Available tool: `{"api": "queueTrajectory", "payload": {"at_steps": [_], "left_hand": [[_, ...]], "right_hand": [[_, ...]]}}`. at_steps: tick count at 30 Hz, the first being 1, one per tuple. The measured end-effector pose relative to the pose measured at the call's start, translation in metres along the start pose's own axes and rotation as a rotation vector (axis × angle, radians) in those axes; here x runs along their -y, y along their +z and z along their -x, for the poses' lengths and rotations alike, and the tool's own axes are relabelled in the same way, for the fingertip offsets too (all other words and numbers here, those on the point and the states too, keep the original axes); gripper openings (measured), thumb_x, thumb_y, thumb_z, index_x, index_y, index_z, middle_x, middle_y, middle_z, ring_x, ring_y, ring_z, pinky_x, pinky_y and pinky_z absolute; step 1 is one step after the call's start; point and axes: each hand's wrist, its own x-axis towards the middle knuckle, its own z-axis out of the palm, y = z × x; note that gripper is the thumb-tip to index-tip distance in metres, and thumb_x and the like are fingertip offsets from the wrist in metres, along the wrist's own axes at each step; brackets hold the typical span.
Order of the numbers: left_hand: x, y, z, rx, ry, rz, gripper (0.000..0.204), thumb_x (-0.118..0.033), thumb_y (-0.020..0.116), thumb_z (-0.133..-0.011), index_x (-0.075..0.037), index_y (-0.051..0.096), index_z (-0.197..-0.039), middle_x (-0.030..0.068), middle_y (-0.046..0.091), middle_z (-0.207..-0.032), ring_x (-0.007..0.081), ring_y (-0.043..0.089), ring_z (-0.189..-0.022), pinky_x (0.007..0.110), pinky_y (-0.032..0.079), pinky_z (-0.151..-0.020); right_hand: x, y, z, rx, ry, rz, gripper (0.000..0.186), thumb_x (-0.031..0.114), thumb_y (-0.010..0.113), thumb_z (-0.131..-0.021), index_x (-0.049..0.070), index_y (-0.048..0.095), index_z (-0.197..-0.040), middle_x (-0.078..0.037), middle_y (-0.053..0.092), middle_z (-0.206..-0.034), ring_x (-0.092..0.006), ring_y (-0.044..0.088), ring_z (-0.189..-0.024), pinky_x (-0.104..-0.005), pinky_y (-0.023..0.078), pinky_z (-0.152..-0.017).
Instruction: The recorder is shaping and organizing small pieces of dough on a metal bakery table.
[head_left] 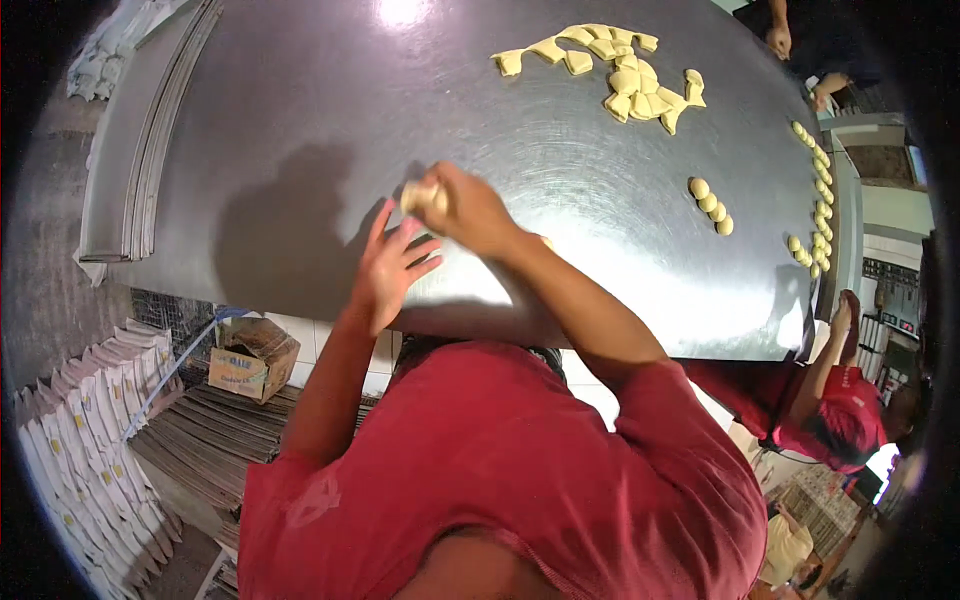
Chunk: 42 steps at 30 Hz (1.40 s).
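Surface of shiny grey metal (320, 95) spans most of the view, wide and scuffed, with a bright glare near its lower right. A person in a red short-sleeved shirt (490, 440) stands against its near edge, and a co-worker in red (835, 415) is beyond the right end. Along its left end lean thin grey flat panels (160, 140). Below, on the left, sits an open brown cardboard box (252, 362). Toward the far side lies a loose cluster of flat, pale yellow cut dough pieces (632, 82), some touching, others apart. Small pale dough balls in a bent line (823, 211) follow the right edge. The right hand (472, 212) is blurred, its fingers curled around a small pale yellow dough lump (411, 197) just above the surface, left of centre. The left hand (383, 275) is close below it, fingers spread wide and holding nothing. Four round pale yellow dough balls (708, 203) form a short diagonal row right of the hands.
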Motion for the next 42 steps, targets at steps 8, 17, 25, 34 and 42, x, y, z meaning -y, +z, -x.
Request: {"api": "queueTrajectory", "payload": {"at_steps": [8,17,25,34,42], "left_hand": [[0.024,-0.028,-0.028,-0.056,0.566,-0.605,0.043,-0.006,0.062,-0.096,0.002,0.047,-0.136,0.0146,0.055,-0.124,0.0236,0.061,-0.102,0.035,0.053,-0.091],[0.012,-0.114,-0.052,-0.014,1.226,-2.025,0.034,-0.012,0.064,-0.088,-0.006,0.055,-0.12,0.0182,0.053,-0.115,0.0366,0.053,-0.106,0.047,0.043,-0.091],[0.081,-0.012,-0.045,0.114,0.929,-1.622,0.009,-0.014,0.063,-0.082,-0.012,0.06,-0.09,0.0079,0.06,-0.102,0.0335,0.052,-0.104,0.05,0.037,-0.088],[0.033,-0.03,-0.111,-0.096,1.224,-1.731,0.011,-0.014,0.065,-0.079,-0.017,0.064,-0.089,0.0066,0.061,-0.09,0.0329,0.056,-0.094,0.05,0.04,-0.083],[0.032,-0.108,-0.061,0.101,1.179,-1.708,0.016,-0.007,0.065,-0.078,-0.016,0.065,-0.092,0.0039,0.062,-0.093,0.0311,0.057,-0.092,0.047,0.04,-0.084]], "right_hand": [[-0.024,-0.081,0.124,-0.053,-0.005,0.29,0.023,0.008,0.068,-0.087,0.004,0.056,-0.106,-0.019,0.057,-0.102,-0.0339,0.061,-0.088,-0.0421,0.05,-0.077],[-0.121,-0.124,0.214,-0.372,0.175,1.01,0.035,0.032,0.059,-0.088,0.007,0.061,-0.111,-0.018,0.054,-0.116,-0.0389,0.049,-0.109,-0.0539,0.034,-0.096],[-0.102,-0.068,0.14,-0.565,0.349,0.494,0.017,0.025,0.059,-0.088,0.01,0.063,-0.096,-0.014,0.062,-0.096,-0.0353,0.053,-0.102,-0.0478,0.04,-0.089],[-0.156,-0.144,0.137,-0.764,0.106,0.754,0.012,0.017,0.064,-0.08,0.008,0.064,-0.088,-0.012,0.064,-0.09,-0.033,0.059,-0.088,-0.0448,0.043,-0.081],[-0.135,-0.117,0.209,-0.479,-0.059,0.713,0.011,0.009,0.065,-0.077,0.009,0.066,-0.088,-0.011,0.066,-0.087,-0.0347,0.06,-0.09,-0.0435,0.046,-0.079]]}}
